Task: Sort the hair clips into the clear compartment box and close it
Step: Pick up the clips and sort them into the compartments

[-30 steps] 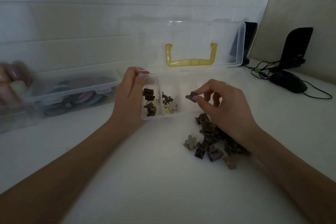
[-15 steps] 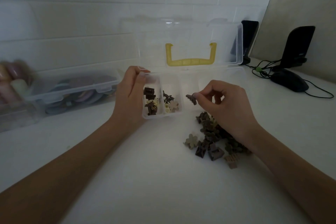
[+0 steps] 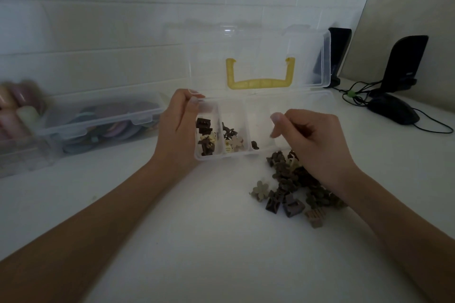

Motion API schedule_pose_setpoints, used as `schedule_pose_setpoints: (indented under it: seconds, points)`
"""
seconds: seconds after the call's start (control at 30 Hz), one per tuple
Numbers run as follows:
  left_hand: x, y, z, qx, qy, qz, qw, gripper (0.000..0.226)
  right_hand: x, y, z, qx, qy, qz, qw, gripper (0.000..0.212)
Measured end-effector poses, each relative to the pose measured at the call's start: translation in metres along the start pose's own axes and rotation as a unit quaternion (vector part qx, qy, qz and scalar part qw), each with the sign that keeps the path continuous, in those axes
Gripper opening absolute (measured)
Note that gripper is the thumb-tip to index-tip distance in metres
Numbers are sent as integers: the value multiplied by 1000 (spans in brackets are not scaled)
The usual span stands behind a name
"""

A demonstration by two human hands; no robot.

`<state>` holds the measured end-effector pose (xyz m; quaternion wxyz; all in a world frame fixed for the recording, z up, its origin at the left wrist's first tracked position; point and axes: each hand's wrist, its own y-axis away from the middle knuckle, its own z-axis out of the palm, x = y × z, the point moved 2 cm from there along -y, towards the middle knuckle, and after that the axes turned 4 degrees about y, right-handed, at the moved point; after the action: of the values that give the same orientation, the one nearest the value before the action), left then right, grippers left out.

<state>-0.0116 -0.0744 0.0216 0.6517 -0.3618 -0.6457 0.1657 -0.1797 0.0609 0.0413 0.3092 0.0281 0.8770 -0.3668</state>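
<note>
Hair clips, loose pile (image 3: 298,189): lying on the white table (image 3: 197,241), nearest the camera, just in front of the box's right half; mixed brown, dark and beige pieces, one beige flower clip (image 3: 259,189) sitting at the pile's left edge.
Right hand (image 3: 312,140): hovering over the far edge of the pile and the box's front rim; thumb and forefinger parted, nothing visible between them, other fingers curled. Grip reading as released.
Left hand (image 3: 178,128): grasping the left end wall of the clear compartment box (image 3: 246,155), steadying it.
Box contents: leftmost compartment holding dark square clips (image 3: 204,125) with a pale one; second compartment holding dark clips and a beige flower (image 3: 236,141); third compartment holding a single dark clip (image 3: 254,144) near its front wall.
Lid (image 3: 307,56): standing open behind the compartments, yellow handle (image 3: 260,81) showing through it.
Far side: second clear box (image 3: 98,118) at left, black mouse (image 3: 391,110) and cable at right; not part of the job.
Step in hand: sorting, judged early; most clips waiting outside the box.
Next move, judged: lowering the right hand to the pile, pinching one clip, matching it to its compartment; closing comes only once the pile is gone.
</note>
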Motion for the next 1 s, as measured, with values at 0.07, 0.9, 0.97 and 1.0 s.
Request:
schedule_pose_setpoints:
  seconds: [0.07,0.9,0.97,1.0]
  points:
    - [0,0,0,-2,-6,0,1000,19,-3,0,-2,-26,-12,-19,999,44]
    - [-6,-4,-1,34,-25,-64,997,22,13,4,-27,-238,287,-50,927,28]
    - [-4,-3,0,33,-23,-72,997,20,17,6,-27,-252,267,-20,930,31]
    - [-3,-2,1,31,-21,-73,997,20,18,6,-27,-263,267,-11,927,32]
